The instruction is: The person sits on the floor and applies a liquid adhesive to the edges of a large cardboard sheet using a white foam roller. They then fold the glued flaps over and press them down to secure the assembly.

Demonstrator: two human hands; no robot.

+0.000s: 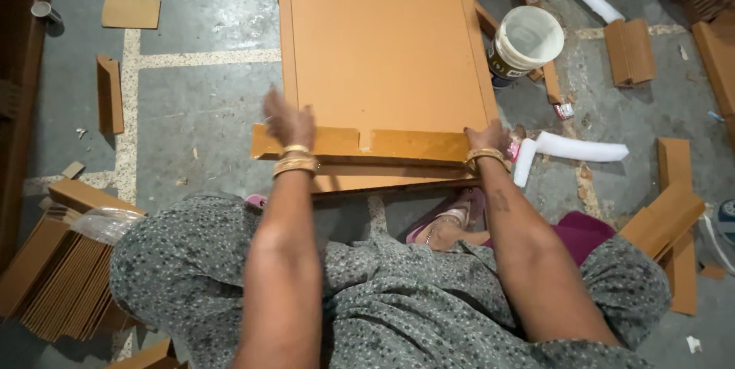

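A large flat brown cardboard sheet [387, 40] lies on the grey floor in front of me, its near flap [360, 145] folded up. My left hand [288, 121] presses on the left part of that flap, fingers spread. At the flap's right corner my right hand [488, 138] grips the edge. Both wrists wear gold bangles. My knees in grey patterned cloth fill the bottom of the view.
A white bucket [525, 40] stands right of the sheet. White foam pieces [578, 148] lie near my right hand. Folded cardboard strips [629, 51] are scattered right; a stack of cardboard pieces [57, 277] sits at lower left. A small metal can [44, 11] is far left.
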